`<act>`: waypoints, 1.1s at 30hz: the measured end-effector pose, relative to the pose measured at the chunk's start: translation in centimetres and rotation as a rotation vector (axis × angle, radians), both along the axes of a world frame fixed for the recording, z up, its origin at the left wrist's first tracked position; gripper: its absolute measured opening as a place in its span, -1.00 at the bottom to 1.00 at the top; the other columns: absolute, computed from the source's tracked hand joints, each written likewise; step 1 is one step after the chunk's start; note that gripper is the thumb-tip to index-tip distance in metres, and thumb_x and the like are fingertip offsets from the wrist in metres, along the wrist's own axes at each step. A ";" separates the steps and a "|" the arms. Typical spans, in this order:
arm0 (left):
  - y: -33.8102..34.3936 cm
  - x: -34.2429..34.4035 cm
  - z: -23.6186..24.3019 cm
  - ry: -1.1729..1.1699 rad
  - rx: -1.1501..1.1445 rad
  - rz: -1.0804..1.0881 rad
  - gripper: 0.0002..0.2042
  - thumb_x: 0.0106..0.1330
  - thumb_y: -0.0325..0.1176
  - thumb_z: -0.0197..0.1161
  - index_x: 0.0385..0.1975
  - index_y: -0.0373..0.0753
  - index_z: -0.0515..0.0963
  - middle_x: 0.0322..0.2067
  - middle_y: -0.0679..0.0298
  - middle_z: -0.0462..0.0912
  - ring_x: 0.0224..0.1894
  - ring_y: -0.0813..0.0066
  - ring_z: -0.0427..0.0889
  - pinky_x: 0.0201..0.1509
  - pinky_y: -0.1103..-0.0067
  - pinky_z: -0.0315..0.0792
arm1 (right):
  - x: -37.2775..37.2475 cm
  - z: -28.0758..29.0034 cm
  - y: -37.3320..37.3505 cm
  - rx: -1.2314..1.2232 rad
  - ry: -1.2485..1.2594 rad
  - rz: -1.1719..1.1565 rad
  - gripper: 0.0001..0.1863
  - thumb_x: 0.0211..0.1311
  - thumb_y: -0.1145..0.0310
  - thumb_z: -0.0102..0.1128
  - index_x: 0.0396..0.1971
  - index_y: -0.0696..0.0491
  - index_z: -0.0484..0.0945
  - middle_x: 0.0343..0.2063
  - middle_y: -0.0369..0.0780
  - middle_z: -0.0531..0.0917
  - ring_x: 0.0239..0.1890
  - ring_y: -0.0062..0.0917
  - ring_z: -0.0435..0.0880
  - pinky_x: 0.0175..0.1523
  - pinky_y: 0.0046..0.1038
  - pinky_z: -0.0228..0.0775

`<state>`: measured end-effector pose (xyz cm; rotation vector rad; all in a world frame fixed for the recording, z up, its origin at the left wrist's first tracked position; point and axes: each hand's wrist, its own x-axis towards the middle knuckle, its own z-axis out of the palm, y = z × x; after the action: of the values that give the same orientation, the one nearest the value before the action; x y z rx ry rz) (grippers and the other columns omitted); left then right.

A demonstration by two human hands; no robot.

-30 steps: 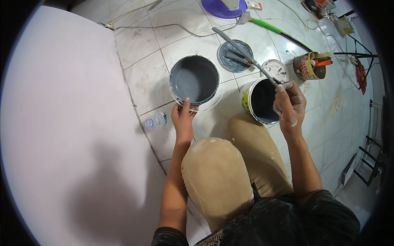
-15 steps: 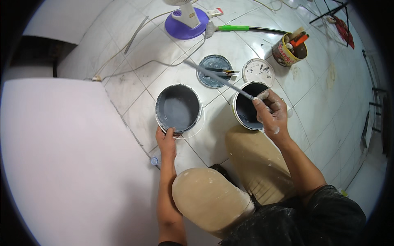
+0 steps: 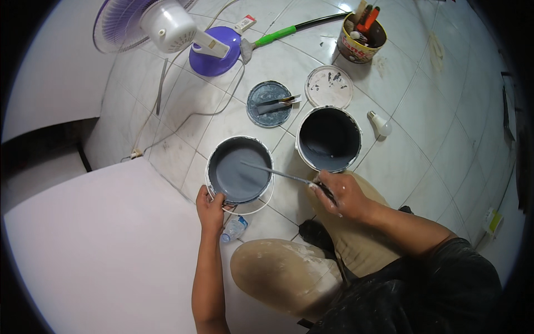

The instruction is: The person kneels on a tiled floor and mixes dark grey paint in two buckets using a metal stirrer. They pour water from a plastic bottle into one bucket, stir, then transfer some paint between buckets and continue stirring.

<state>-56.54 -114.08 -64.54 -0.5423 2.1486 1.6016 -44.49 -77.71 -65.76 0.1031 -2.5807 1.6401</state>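
A white-rimmed bucket (image 3: 239,137) holding grey paint (image 3: 231,173) stands on the tiles in front of me. My left hand (image 3: 211,209) grips its near rim. In my right hand (image 3: 344,196), closed fingers hold a thin grey stick (image 3: 286,176) that slants left over the bucket. Its far tip is above or at the paint; I cannot tell whether they touch. To the right stands a second bucket (image 3: 328,114), dark inside, just beyond my right hand. The left bucket's wire handle (image 3: 271,195) hangs down on its near right side.
Behind the buckets lie a dark paint-smeared lid (image 3: 270,119) with brushes and a pale lid (image 3: 328,86). A fan (image 3: 214,64), green-handled tool (image 3: 275,36), tool tub (image 3: 359,51) and cables lie farther off. A bulb (image 3: 381,123) and plastic bottle (image 3: 235,228) are nearby.
My right hand has come down from over the right bucket, and the stick now points into the left bucket's opening. My left hand stays on its rim. The view has shifted.
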 end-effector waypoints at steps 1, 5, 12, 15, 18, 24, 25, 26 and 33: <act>0.5 0.0 1.0 0.003 -0.015 -0.014 -0.83 0.38 -0.59 0.16 -0.07 -0.32 0.51 -0.23 0.24 0.71 -0.33 0.47 0.76 -0.26 0.48 0.83 | 0.6 -0.2 0.2 0.017 0.064 0.009 -0.82 0.35 0.51 0.42 -0.16 0.14 0.57 -0.46 -0.09 0.63 -0.47 -0.12 0.66 -0.37 -0.18 0.48; 3.9 0.4 6.0 -0.008 -0.057 -0.082 -0.85 0.37 -0.60 0.16 -0.11 -0.29 0.52 -0.28 0.29 0.68 -0.36 0.56 0.71 -0.35 0.58 0.74 | 2.9 1.2 2.7 -0.043 0.160 0.007 -0.76 0.28 0.54 0.46 -0.12 0.16 0.59 -0.44 -0.12 0.64 -0.47 -0.14 0.65 -0.38 -0.19 0.48; 11.0 0.6 11.8 -0.004 -0.151 -0.162 -0.86 0.36 -0.61 0.18 -0.14 -0.29 0.51 -0.30 0.30 0.68 -0.42 0.62 0.66 -0.42 0.62 0.66 | 7.9 1.5 8.1 -0.092 0.131 -0.007 -0.78 0.23 0.58 0.43 -0.16 0.16 0.60 -0.46 -0.12 0.62 -0.49 -0.15 0.64 -0.39 -0.21 0.46; 13.6 0.3 13.3 -0.003 -0.200 -0.191 -0.87 0.36 -0.59 0.18 -0.15 -0.30 0.52 -0.32 0.30 0.68 -0.45 0.61 0.66 -0.43 0.62 0.65 | 9.2 1.8 9.4 -0.130 0.067 -0.031 -0.79 0.24 0.57 0.41 -0.17 0.14 0.59 -0.47 -0.12 0.62 -0.49 -0.14 0.64 -0.38 -0.21 0.46; 15.7 0.4 14.1 -0.016 -0.194 -0.194 -0.89 0.36 -0.58 0.18 -0.17 -0.30 0.52 -0.35 0.28 0.68 -0.49 0.59 0.65 -0.44 0.61 0.66 | 10.3 2.2 10.5 -0.201 -0.011 -0.030 -0.81 0.26 0.56 0.38 -0.17 0.12 0.57 -0.49 -0.12 0.61 -0.48 -0.14 0.64 -0.36 -0.19 0.47; 19.3 0.3 14.7 -0.066 -0.176 -0.206 -0.94 0.35 -0.57 0.19 -0.24 -0.31 0.50 -0.45 0.27 0.63 -0.60 0.53 0.63 -0.50 0.55 0.67 | 11.2 3.4 12.2 -0.271 -0.097 0.019 -0.86 0.33 0.53 0.32 -0.22 0.10 0.51 -0.50 -0.10 0.62 -0.47 -0.10 0.65 -0.35 -0.15 0.47; 19.6 0.3 14.6 -0.073 -0.196 -0.204 -0.94 0.35 -0.57 0.20 -0.25 -0.31 0.49 -0.46 0.27 0.62 -0.60 0.53 0.64 -0.51 0.55 0.66 | 11.2 3.5 12.5 -0.285 -0.114 0.028 -0.86 0.34 0.53 0.31 -0.22 0.09 0.50 -0.51 -0.09 0.62 -0.47 -0.09 0.66 -0.34 -0.14 0.48; 19.8 0.2 14.5 -0.080 -0.216 -0.203 -0.95 0.35 -0.57 0.20 -0.26 -0.31 0.48 -0.47 0.27 0.61 -0.61 0.52 0.64 -0.52 0.55 0.66 | 11.4 3.4 12.6 -0.280 -0.125 0.030 -0.86 0.35 0.52 0.31 -0.22 0.09 0.50 -0.52 -0.08 0.62 -0.48 -0.08 0.66 -0.35 -0.13 0.48; 21.5 0.2 13.2 -0.116 -0.300 -0.237 -0.93 0.35 -0.56 0.23 -0.30 -0.31 0.47 -0.50 0.26 0.59 -0.65 0.48 0.64 -0.55 0.53 0.64 | 12.4 0.9 11.7 -0.308 -0.175 0.043 -0.81 0.37 0.47 0.29 -0.10 0.11 0.49 -0.55 -0.02 0.64 -0.49 0.01 0.68 -0.35 -0.06 0.50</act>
<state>-56.29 -92.62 -51.31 -0.4365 2.2799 1.1052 -32.09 -66.05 -64.88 -0.0064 -2.4174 2.1275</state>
